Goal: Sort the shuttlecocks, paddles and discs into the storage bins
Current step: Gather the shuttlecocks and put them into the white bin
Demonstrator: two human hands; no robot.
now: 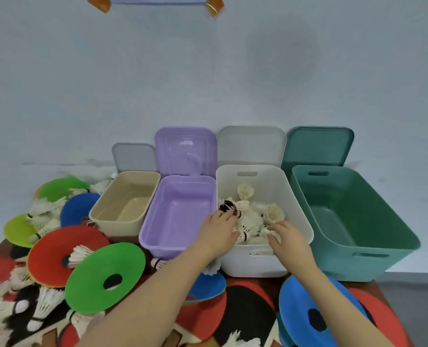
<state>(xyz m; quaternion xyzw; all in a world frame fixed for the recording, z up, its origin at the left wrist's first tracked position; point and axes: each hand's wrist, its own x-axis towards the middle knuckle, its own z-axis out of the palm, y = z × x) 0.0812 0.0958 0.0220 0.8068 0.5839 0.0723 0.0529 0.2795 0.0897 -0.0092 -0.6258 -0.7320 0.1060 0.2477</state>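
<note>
Four open bins stand in a row: beige (100, 216), purple (146, 240), white (305, 221) and teal (373, 256). The white bin holds several white shuttlecocks (254, 217). My left hand (219, 232) reaches over its near left rim, fingers around a shuttlecock with a dark feathered end (229, 206). My right hand (286, 237) is inside the bin at the near side, fingers closed on a white shuttlecock (270, 232). Green (105, 278), red (57, 254) and blue (315, 314) discs lie on the table with loose shuttlecocks (46, 303) and red-and-black paddles (248, 314).
Four lids lean against the wall behind the bins, purple lid (185, 149) among them. More discs and shuttlecocks are piled at the far left (45, 209). The beige, purple and teal bins hold nothing. The table's right edge (393, 304) runs just past the teal bin.
</note>
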